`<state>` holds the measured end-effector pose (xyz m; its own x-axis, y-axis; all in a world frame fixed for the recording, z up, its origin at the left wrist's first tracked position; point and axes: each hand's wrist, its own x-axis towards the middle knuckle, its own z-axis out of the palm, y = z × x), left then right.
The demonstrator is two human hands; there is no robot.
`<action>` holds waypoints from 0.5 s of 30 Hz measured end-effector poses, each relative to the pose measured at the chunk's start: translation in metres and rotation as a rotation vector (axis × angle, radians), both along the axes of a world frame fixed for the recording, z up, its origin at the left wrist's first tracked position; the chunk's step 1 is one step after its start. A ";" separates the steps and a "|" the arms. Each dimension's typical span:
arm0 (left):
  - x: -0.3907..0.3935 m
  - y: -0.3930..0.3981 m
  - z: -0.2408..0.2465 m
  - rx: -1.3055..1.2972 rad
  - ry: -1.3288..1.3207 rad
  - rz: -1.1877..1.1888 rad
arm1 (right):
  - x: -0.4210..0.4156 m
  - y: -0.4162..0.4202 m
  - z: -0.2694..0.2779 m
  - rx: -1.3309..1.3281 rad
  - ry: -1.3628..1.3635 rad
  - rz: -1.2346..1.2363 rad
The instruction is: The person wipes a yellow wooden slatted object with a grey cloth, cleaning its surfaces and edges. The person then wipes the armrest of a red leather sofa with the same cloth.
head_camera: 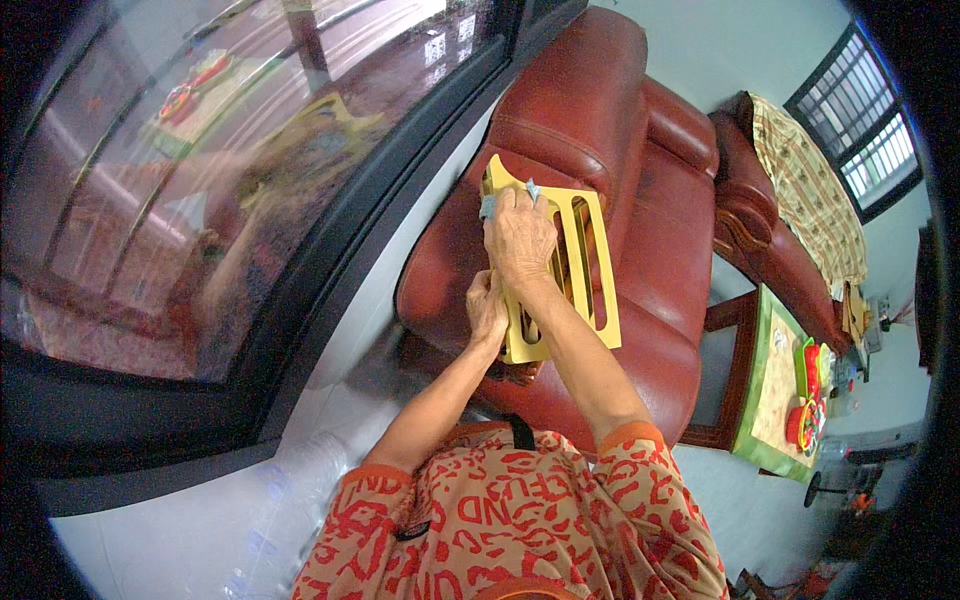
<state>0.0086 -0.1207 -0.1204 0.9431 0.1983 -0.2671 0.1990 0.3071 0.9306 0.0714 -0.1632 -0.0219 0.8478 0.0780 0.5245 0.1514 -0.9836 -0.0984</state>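
A yellow slotted frame, perhaps a plastic rack or stool [556, 354], stands in front of me against the red leather sofa [664, 255]. My right hand [521, 234] presses a blue-grey cloth [487, 207] onto its upper left part, and a tip of the cloth sticks out between the fingers. Lower down, my left hand [487, 309] grips the frame's left side, its fingers partly hidden behind the edge.
A large dark-framed glass panel [360, 247] rises close on the left. To the right stands a low table with a green border [750, 397], bearing red and green containers [799, 424]. Clear plastic wrapping [300, 487] lies at lower left.
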 end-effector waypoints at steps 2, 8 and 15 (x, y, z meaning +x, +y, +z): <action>0.002 -0.002 -0.009 0.002 -0.074 0.028 | -0.003 0.000 -0.001 -0.027 0.018 0.030; 0.001 0.002 0.013 -0.019 -0.026 0.013 | -0.044 -0.013 0.003 -0.057 0.073 0.151; 0.006 0.010 -0.005 -0.368 -0.013 -0.075 | -0.088 -0.026 0.000 -0.001 0.100 0.274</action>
<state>0.0151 -0.1103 -0.1252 0.9550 0.0216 -0.2959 0.2228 0.6062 0.7635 -0.0170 -0.1889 -0.0222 0.8423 0.3119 0.4396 0.4014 -0.9073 -0.1253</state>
